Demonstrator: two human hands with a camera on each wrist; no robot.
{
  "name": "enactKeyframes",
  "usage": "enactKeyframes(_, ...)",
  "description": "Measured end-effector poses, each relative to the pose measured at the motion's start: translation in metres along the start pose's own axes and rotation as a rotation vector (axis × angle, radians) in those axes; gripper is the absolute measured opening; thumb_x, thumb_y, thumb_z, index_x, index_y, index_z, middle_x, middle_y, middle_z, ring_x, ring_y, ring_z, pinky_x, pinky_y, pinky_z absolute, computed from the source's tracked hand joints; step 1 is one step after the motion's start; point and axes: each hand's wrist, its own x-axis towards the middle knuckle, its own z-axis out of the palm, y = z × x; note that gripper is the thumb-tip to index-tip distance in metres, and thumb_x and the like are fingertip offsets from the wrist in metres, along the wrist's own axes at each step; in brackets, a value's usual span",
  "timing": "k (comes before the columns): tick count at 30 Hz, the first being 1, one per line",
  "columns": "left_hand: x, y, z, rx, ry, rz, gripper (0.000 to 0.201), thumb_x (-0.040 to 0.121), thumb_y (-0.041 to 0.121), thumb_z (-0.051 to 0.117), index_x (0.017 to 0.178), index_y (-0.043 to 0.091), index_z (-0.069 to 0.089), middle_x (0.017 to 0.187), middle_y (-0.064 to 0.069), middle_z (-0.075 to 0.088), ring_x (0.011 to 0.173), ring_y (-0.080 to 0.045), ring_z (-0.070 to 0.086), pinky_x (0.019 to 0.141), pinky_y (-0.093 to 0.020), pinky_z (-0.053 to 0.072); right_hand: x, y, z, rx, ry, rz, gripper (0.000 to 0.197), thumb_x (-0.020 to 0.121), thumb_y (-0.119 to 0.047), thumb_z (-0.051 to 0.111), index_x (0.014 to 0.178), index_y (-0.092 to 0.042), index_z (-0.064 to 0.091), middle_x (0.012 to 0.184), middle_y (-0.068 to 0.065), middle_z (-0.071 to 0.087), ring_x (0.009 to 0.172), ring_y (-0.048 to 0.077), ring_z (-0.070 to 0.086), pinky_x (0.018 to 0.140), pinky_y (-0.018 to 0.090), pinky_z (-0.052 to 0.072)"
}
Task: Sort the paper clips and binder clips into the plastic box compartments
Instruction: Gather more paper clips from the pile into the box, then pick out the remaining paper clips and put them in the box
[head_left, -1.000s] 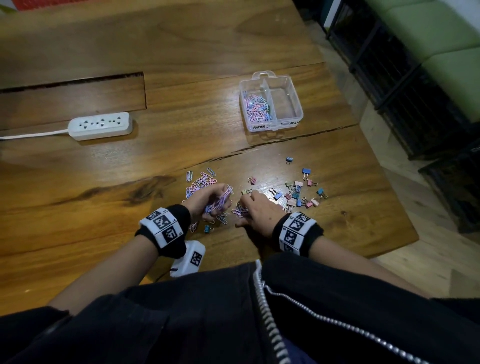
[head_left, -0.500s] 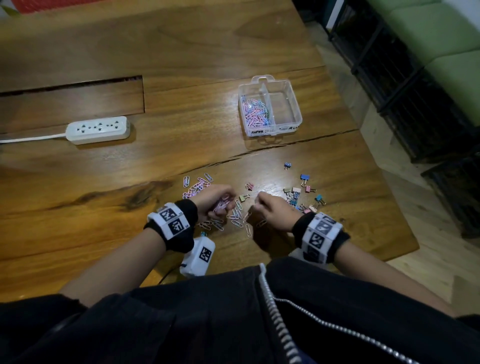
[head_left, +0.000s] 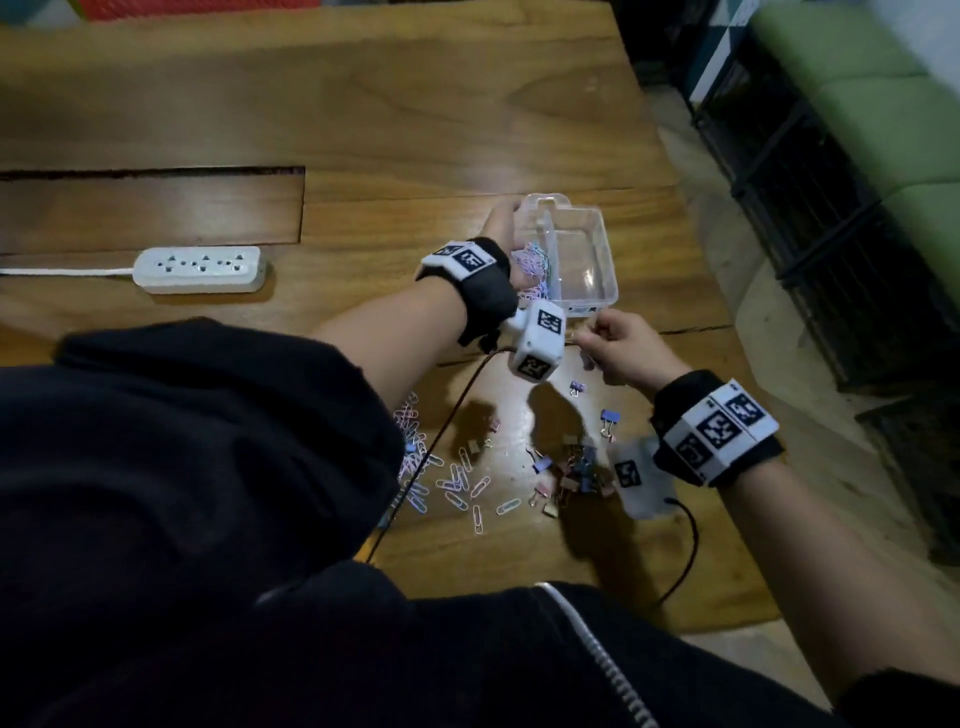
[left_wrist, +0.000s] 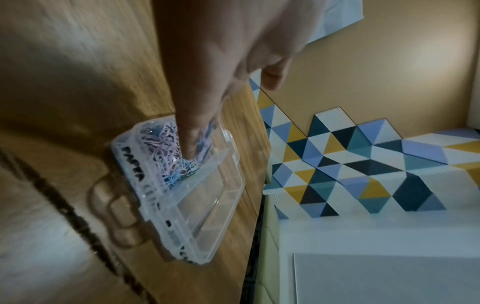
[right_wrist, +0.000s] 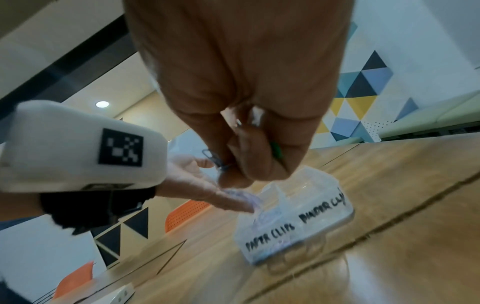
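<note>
Left hand (head_left: 501, 228): fingers extended and spread, nothing gripped; one fingertip (left_wrist: 191, 151) is set into the heap of paper clips (left_wrist: 166, 152) in the box.
Right hand (head_left: 626, 351): fingers curled together, a small bunch of paper clips (right_wrist: 217, 159) pinched at the tips; held just short of the near wall of the box, above the table.
Plastic box (head_left: 597, 270): clear, two compartments, lid off; the compartment lettered "PAPER CLIPS" is filled with pastel clips, the one lettered "BINDER CLIPS" shows only bare plastic.
Loose paper clips (head_left: 457, 483): scattered on the table, near the person.
Binder clips (head_left: 576, 470): a mixed-colour cluster on the table, right of the loose paper clips.
Table (head_left: 363, 119): dark varnished wood, with a crack running across it near the box.
Power strip (head_left: 200, 267): white, lying at the left of the table.
Room: a wall of coloured triangle panels (left_wrist: 363, 164) and a green upholstered bench (head_left: 883, 93) are seen beyond the table.
</note>
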Motion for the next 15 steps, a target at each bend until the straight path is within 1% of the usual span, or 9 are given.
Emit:
enactKeyframes(1,0.006,0.003,0.001,0.021,-0.009,0.004,0.064,0.091,0.045,0.04,0.145,0.018,0.019,0.137,-0.011,0.032,0.117,-0.036,0.041,0.095,-0.046,0.039,0.009,-0.004,-0.005,0.017,0.028,0.01,0.021,0.092,-0.01,0.045,0.071,-0.013,0.046,0.061,0.003,0.049,0.048,0.011,0.039,0.039,0.018,0.033)
enactKeyframes(3,0.013,0.008,0.0,0.091,-0.036,-0.022,0.076,0.088,0.055,0.037,0.148,0.019,0.007,0.155,-0.01,0.012,0.139,-0.04,0.016,0.108,-0.056,0.022,0.03,-0.012,-0.011,0.035,0.089,0.027,0.02,0.091,-0.01,0.048,0.071,-0.012,0.048,0.061,0.004,0.049,0.04,0.008,0.044,0.034,0.016,0.034)
enactKeyframes(5,0.014,0.012,-0.002,0.141,-0.07,-0.028,0.075,0.09,0.053,0.035,0.148,0.016,0.005,0.157,-0.012,0.0,0.143,-0.038,-0.002,0.111,-0.059,0.011,0.05,-0.019,-0.01,0.056,0.11,0.051,0.025,0.091,-0.009,0.049,0.066,-0.013,0.047,0.059,0.005,0.048,0.026,0.001,0.04,0.028,0.012,0.032)
enactKeyframes(7,0.008,0.016,-0.006,0.237,-0.097,-0.042,0.062,0.093,0.042,0.039,0.144,0.011,0.021,0.15,-0.021,0.015,0.14,-0.038,0.016,0.111,-0.05,0.02,0.071,-0.026,-0.005,0.097,0.117,0.083,0.025,0.09,-0.01,0.049,0.065,-0.014,0.047,0.059,0.005,0.048,0.026,0.001,0.039,0.029,0.012,0.032)
enactKeyframes(8,0.003,0.017,-0.01,0.312,-0.099,-0.045,0.048,0.093,0.036,0.041,0.134,0.01,0.036,0.137,-0.019,0.032,0.126,-0.031,0.038,0.105,-0.042,0.032,0.081,-0.03,-0.002,0.105,0.126,0.097,0.025,0.091,-0.011,0.049,0.066,-0.013,0.048,0.059,0.004,0.049,0.032,0.005,0.043,0.031,0.013,0.034)
enactKeyframes(9,-0.003,0.019,-0.016,0.386,-0.084,-0.04,0.03,0.093,0.03,0.043,0.117,0.012,0.048,0.115,-0.013,0.044,0.099,-0.021,0.051,0.092,-0.032,0.041,0.09,-0.034,0.002,0.114,0.134,0.106,0.025,0.091,-0.011,0.048,0.066,-0.012,0.048,0.059,0.005,0.05,0.039,0.009,0.046,0.032,0.014,0.036)
enactKeyframes(11,-0.012,0.019,-0.038,0.504,-0.014,0.004,0.011,0.092,0.02,0.046,0.09,0.012,0.052,0.083,-0.003,0.046,0.068,-0.012,0.044,0.068,-0.021,0.043,0.108,-0.04,0.011,0.152,0.15,0.116,0.022,0.091,-0.01,0.046,0.07,-0.01,0.049,0.062,0.007,0.052,0.049,0.016,0.05,0.037,0.018,0.041)
enactKeyframes(13,-0.023,0.015,-0.066,0.649,0.059,0.074,0.009,0.092,0.01,0.046,0.088,0.012,0.054,0.079,-0.001,0.049,0.062,-0.009,0.045,0.058,-0.017,0.044,0.12,-0.043,0.018,0.196,0.17,0.117,0.018,0.091,-0.01,0.043,0.078,-0.008,0.054,0.069,0.008,0.055,0.056,0.018,0.052,0.049,0.024,0.045)
enactKeyframes(15,-0.037,0.006,-0.099,0.911,0.12,0.152,0.013,0.091,0.002,0.047,0.095,0.008,0.058,0.088,-0.003,0.054,0.059,-0.005,0.051,0.047,-0.01,0.043,0.127,-0.039,0.024,0.158,0.189,0.115,0.022,0.09,-0.015,0.041,0.096,-0.007,0.06,0.081,0.008,0.059,0.073,0.021,0.054,0.067,0.031,0.046)
